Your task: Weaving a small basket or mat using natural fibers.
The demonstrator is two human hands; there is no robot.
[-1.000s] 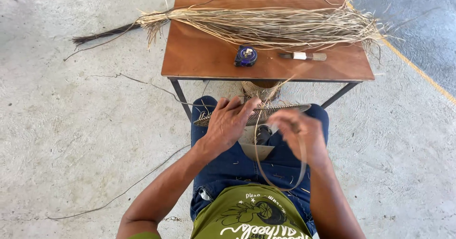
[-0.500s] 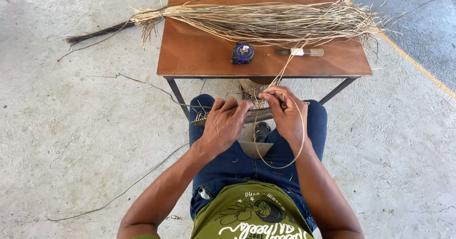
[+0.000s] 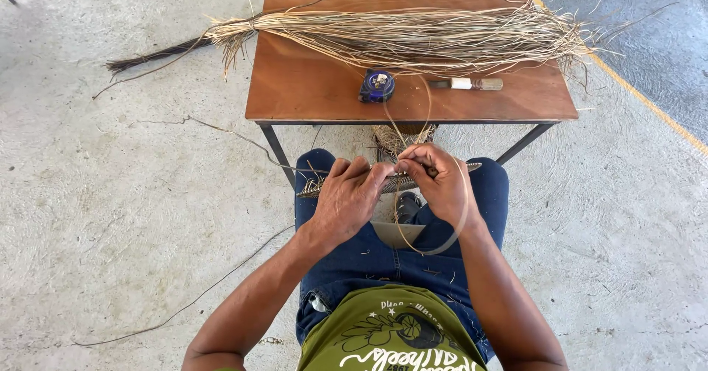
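Woven strip (image 3: 450, 170): across lap, both hands pinching it
Left hand (image 3: 346, 198): clenched on strip
Right hand (image 3: 441, 183): grasping strip, fibre strand (image 3: 451, 240) looping below
Table (image 3: 310, 91): fibre bundle (image 3: 413, 37), tape measure (image 3: 377, 85)

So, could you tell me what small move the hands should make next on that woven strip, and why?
Probably draw the loose strand snug with the right hand: it loops slack below the woven strip, which the left hand pins across the lap.
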